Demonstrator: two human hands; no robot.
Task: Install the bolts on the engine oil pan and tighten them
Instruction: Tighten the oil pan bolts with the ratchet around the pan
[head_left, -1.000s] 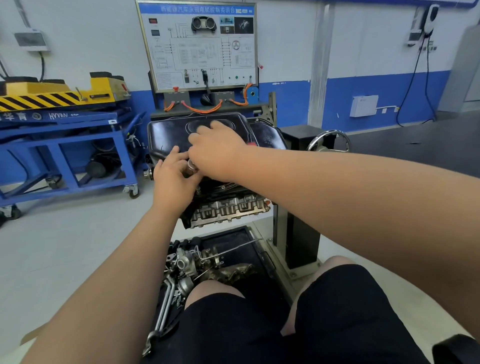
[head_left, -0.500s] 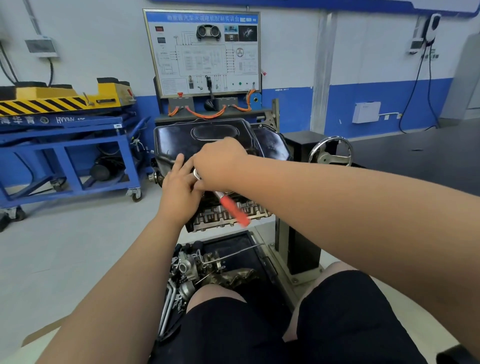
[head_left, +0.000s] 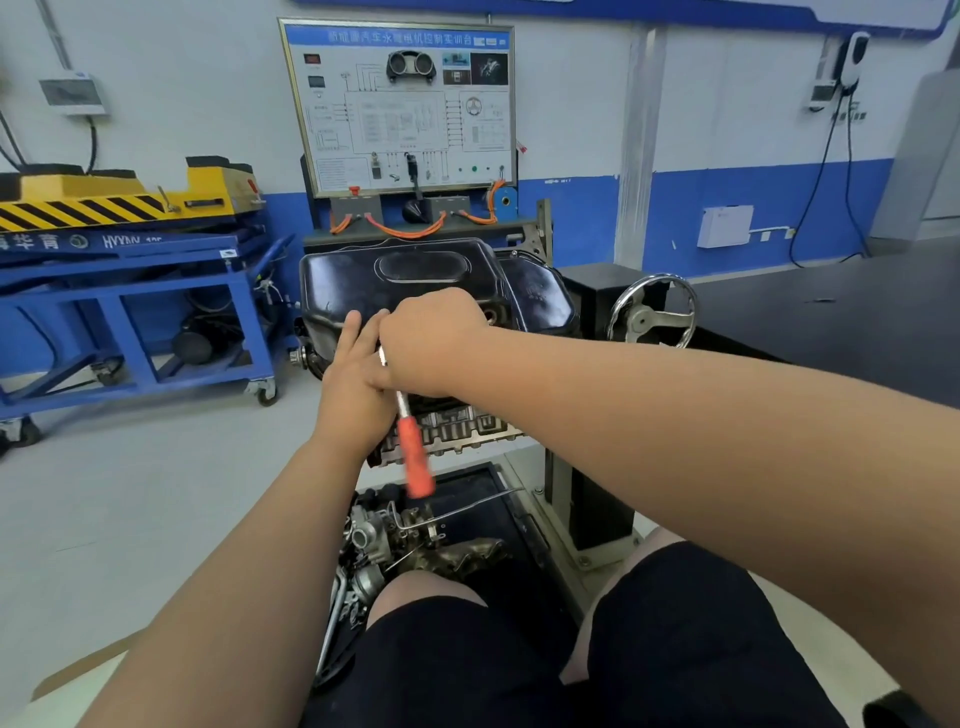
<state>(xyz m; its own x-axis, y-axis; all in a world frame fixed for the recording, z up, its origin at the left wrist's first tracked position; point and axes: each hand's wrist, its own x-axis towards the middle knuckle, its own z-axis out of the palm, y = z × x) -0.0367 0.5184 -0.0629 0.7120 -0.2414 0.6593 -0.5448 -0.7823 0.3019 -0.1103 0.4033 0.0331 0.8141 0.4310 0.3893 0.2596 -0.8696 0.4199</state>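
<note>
Right hand (head_left: 431, 343) fingers curled round red-handled ratchet wrench (head_left: 415, 457), left hand (head_left: 353, 387) fingers straight against black oil pan (head_left: 363, 280) edge

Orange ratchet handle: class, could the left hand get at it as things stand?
Probably yes: its handle hangs free below the left hand, nothing between; the right hand grips the ratchet higher up.

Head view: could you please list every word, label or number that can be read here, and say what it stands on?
"新能源汽车永磁电机控制实训台": blue header of the training board; some characters are uncertain.
"华育": front rail of the blue cart.
"HV...": same rail; the rest is blurred.
The board's diagram labels and the mark on the white wall box are too small to read.
</note>
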